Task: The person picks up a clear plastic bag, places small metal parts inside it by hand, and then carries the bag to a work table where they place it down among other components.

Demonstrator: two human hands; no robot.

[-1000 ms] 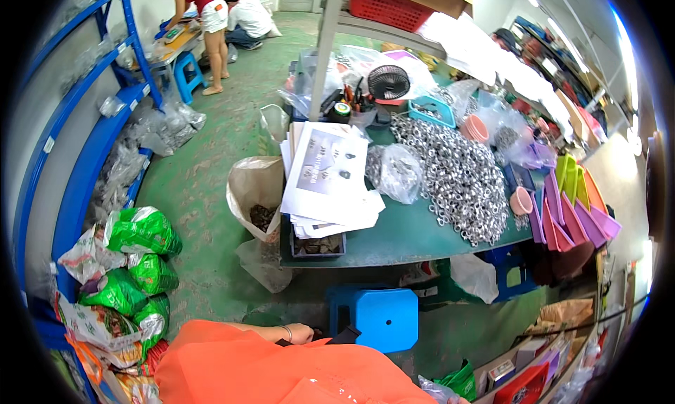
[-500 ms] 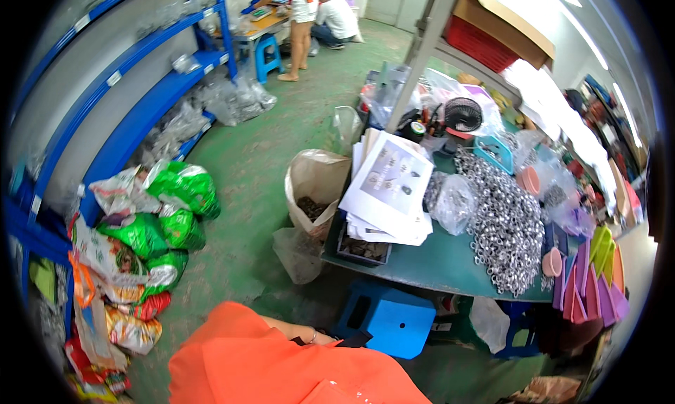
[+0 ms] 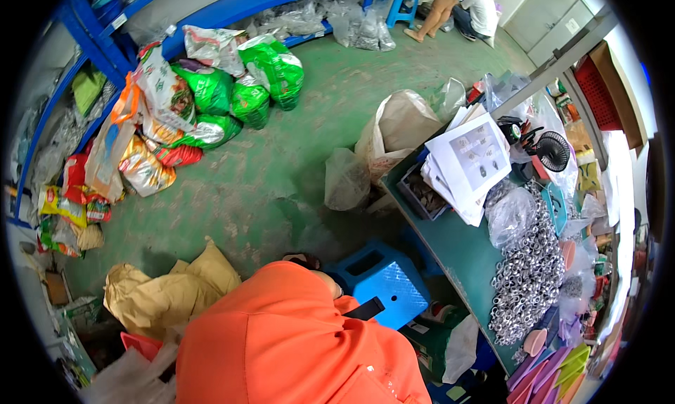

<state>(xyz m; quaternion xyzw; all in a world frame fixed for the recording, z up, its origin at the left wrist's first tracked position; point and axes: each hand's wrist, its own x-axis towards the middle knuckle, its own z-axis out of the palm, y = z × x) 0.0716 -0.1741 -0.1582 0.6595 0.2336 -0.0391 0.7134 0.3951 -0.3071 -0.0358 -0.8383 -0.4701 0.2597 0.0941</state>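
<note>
A large orange garment (image 3: 295, 334) on my body fills the lower middle and hides most of my arms. A short stretch of bare forearm (image 3: 326, 281) with a band at the wrist shows at its upper edge; which arm it is, I cannot tell. No fingers of my left or right hand show. Closest to that wrist is a blue plastic stool (image 3: 394, 291), with a black strap-like piece (image 3: 365, 309) in front of it. The green-topped table (image 3: 450, 253) to the right bears a heap of small metal rings (image 3: 527, 270) and a stack of printed sheets (image 3: 467, 158).
Green and white filled bags (image 3: 204, 94) lie by blue shelving (image 3: 246, 14) at left. Brown paper sacking (image 3: 169, 291) is at lower left. A white woven sack (image 3: 397, 126) stands beside the table. Two people (image 3: 478, 14) are at the far back. Purple and green bins (image 3: 552, 376) sit lower right.
My view has swung, so the table has shifted right and the bags up. Brown sacking has come into view at lower left. The banded wrist stays close to the stool.
</note>
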